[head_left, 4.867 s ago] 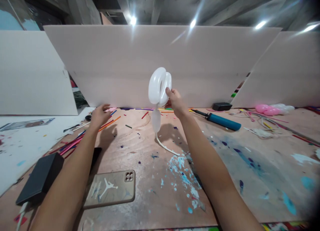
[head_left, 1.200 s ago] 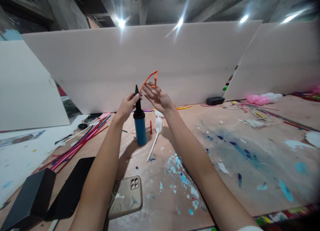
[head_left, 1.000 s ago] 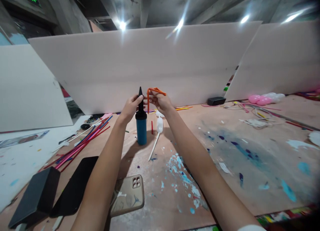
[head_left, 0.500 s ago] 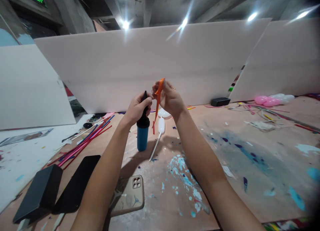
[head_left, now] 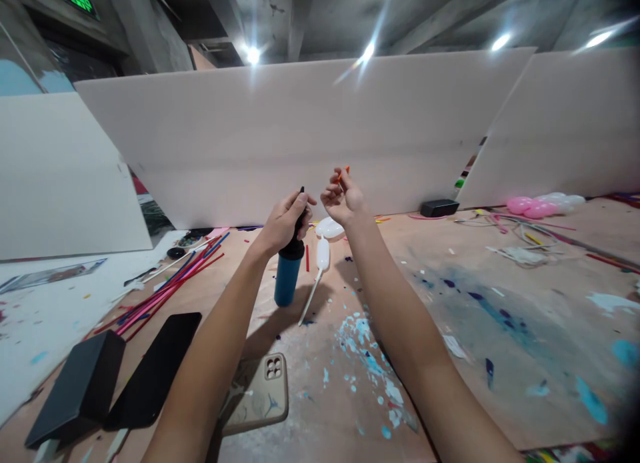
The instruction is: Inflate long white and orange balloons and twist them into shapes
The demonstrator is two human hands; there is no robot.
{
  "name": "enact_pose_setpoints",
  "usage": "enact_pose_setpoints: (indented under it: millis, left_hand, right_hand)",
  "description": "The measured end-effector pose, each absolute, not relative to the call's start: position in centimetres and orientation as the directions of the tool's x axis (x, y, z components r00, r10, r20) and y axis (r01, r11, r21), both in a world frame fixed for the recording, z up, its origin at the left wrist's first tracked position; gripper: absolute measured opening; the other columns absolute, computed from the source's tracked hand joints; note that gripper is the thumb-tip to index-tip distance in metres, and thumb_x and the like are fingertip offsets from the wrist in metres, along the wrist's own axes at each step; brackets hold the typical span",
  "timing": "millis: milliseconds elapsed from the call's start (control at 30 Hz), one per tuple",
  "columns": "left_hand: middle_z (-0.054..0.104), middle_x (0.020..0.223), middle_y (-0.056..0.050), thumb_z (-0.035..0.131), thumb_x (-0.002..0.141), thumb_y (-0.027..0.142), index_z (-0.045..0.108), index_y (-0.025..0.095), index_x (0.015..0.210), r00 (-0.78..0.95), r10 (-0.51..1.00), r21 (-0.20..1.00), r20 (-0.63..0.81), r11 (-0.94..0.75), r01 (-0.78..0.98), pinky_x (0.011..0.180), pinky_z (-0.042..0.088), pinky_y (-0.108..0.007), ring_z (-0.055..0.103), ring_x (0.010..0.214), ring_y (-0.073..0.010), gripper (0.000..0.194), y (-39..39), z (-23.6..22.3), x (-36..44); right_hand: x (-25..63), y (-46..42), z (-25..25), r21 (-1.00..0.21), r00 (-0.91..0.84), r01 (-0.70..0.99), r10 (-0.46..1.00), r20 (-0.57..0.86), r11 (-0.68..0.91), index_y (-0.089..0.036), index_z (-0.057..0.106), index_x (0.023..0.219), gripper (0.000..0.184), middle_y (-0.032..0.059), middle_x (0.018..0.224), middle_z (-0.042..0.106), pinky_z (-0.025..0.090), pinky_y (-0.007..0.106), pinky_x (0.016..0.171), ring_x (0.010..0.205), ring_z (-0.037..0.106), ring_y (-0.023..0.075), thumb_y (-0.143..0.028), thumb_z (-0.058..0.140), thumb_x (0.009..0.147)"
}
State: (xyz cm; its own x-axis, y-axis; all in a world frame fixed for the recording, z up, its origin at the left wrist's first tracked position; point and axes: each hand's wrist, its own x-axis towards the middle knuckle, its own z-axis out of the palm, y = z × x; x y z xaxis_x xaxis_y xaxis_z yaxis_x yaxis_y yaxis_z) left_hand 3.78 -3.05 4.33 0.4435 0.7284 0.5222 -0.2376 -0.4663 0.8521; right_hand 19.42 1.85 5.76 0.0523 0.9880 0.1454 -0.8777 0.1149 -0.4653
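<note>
My left hand (head_left: 287, 219) grips the black nozzle end of a blue balloon pump (head_left: 289, 276) that stands upright on the wooden table (head_left: 480, 356). My right hand (head_left: 343, 199) is just to the right of it, fingers curled round an orange uninflated balloon (head_left: 343, 174); only a short orange tip shows above the fingers. A white twisted balloon (head_left: 324, 244) with a long thin tail lies on the table behind the pump.
A phone in a tan case (head_left: 260, 393), a dark flat slab (head_left: 155, 366) and a black box (head_left: 75, 396) lie near my left arm. Several coloured balloon strips (head_left: 165, 283) are spread at left. Pink and white balloons (head_left: 537, 205) lie far right. White boards (head_left: 300, 143) wall the table.
The white balloon went down on the table and my left hand took the pump. Over the last second the orange balloon was gathered into my right hand; now only its tip shows.
</note>
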Motion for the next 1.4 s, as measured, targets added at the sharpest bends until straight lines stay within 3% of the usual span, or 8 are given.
enact_pose_setpoints:
  millis: [167, 433, 800, 1067, 1167, 1233, 1300, 1400]
  left_hand:
    - [0.047, 0.065, 0.006, 0.054, 0.090, 0.051, 0.050, 0.019, 0.090, 0.492, 0.746, 0.894, 0.448, -0.371, -0.250, 0.038, 0.034, -0.017, 0.042, 0.040, -0.0038, 0.032, -3.7, 4.7, 3.7]
    - [0.046, 0.063, 0.006, 0.054, 0.090, 0.052, 0.049, 0.020, 0.087, 0.557, 0.742, 0.928, 0.372, -0.295, -0.227, 0.037, 0.035, -0.016, 0.043, 0.040, -0.0045, 0.032, -3.1, 4.2, 3.6]
    - [0.048, 0.063, 0.005, 0.054, 0.090, 0.051, 0.050, 0.019, 0.086, 0.546, 0.747, 0.925, 0.378, -0.322, -0.200, 0.039, 0.039, -0.018, 0.047, 0.041, -0.0057, 0.032, -3.4, 4.3, 4.0]
    - [0.048, 0.064, 0.005, 0.058, 0.086, 0.054, 0.053, 0.019, 0.089, 0.551, 0.744, 0.925, 0.379, -0.309, -0.219, 0.038, 0.037, -0.018, 0.044, 0.041, -0.0051, 0.035, -3.2, 4.4, 3.4]
    - [0.046, 0.063, 0.006, 0.059, 0.085, 0.053, 0.053, 0.019, 0.091, 0.507, 0.769, 0.920, 0.388, -0.295, -0.257, 0.036, 0.033, -0.017, 0.041, 0.040, -0.0044, 0.035, -2.9, 5.1, 1.8]
    - [0.045, 0.063, 0.007, 0.059, 0.085, 0.051, 0.053, 0.019, 0.091, 0.449, 0.799, 0.913, 0.399, -0.299, -0.278, 0.036, 0.031, -0.017, 0.039, 0.039, -0.0041, 0.034, -2.9, 5.6, 0.6]
    - [0.044, 0.063, 0.007, 0.058, 0.086, 0.050, 0.053, 0.019, 0.091, 0.397, 0.824, 0.908, 0.405, -0.309, -0.284, 0.036, 0.030, -0.017, 0.039, 0.039, -0.0040, 0.032, -2.9, 6.1, -0.4]
    - [0.045, 0.063, 0.006, 0.058, 0.086, 0.047, 0.053, 0.018, 0.090, 0.358, 0.837, 0.904, 0.414, -0.330, -0.274, 0.036, 0.030, -0.018, 0.040, 0.040, -0.0041, 0.029, -3.0, 6.5, -1.5]
  right_hand:
    - [17.8, 0.3, 6.1, -0.639, -0.106, -0.767, 0.974, 0.201, 0.048, -0.020, 0.063, 0.087, 0.016, -0.0032, 0.072, 0.069, 0.052, 0.020, 0.061, 0.062, 0.063, 0.0071, -0.023, 0.050, 0.096]
    - [17.2, -1.4, 6.3, -0.725, -0.385, -0.687, 0.869, 0.312, -0.045, -0.022, 0.047, 0.070, 0.032, 0.0025, 0.082, 0.071, 0.050, 0.024, 0.054, 0.075, 0.066, 0.0149, -0.036, 0.040, 0.098]
    - [17.0, -2.2, 6.6, -0.804, -0.323, -0.580, 0.869, 0.374, 0.130, -0.022, 0.054, 0.086, 0.022, 0.0023, 0.091, 0.071, 0.049, 0.022, 0.057, 0.080, 0.066, 0.0138, -0.042, 0.049, 0.093]
    - [17.0, -1.5, 6.3, -0.781, -0.169, -0.553, 0.878, 0.447, 0.291, -0.020, 0.055, 0.078, 0.018, 0.0001, 0.076, 0.067, 0.047, 0.020, 0.061, 0.071, 0.063, 0.0098, -0.035, 0.058, 0.088]
    - [17.7, 0.4, 5.3, -0.813, -0.056, -0.310, 0.844, 0.533, 0.492, -0.019, 0.057, 0.080, 0.016, 0.0004, 0.074, 0.065, 0.045, 0.020, 0.059, 0.062, 0.059, 0.0090, -0.033, 0.057, 0.087]
    - [17.9, 1.8, 4.0, -0.832, -0.120, 0.064, 0.832, 0.542, 0.552, -0.018, 0.061, 0.087, 0.017, 0.0035, 0.081, 0.068, 0.045, 0.021, 0.060, 0.063, 0.058, 0.0091, -0.032, 0.052, 0.090]
    - [17.4, 2.9, 2.0, -0.737, -0.243, 0.430, 0.853, 0.461, 0.521, -0.017, 0.063, 0.100, 0.021, 0.0077, 0.097, 0.070, 0.047, 0.023, 0.068, 0.073, 0.061, 0.0111, -0.031, 0.049, 0.091]
    - [15.5, 3.9, -2.0, -0.645, -0.349, 0.604, 0.883, 0.315, 0.469, -0.015, 0.066, 0.104, 0.027, 0.0114, 0.102, 0.071, 0.046, 0.027, 0.076, 0.087, 0.064, 0.0183, -0.031, 0.065, 0.081]
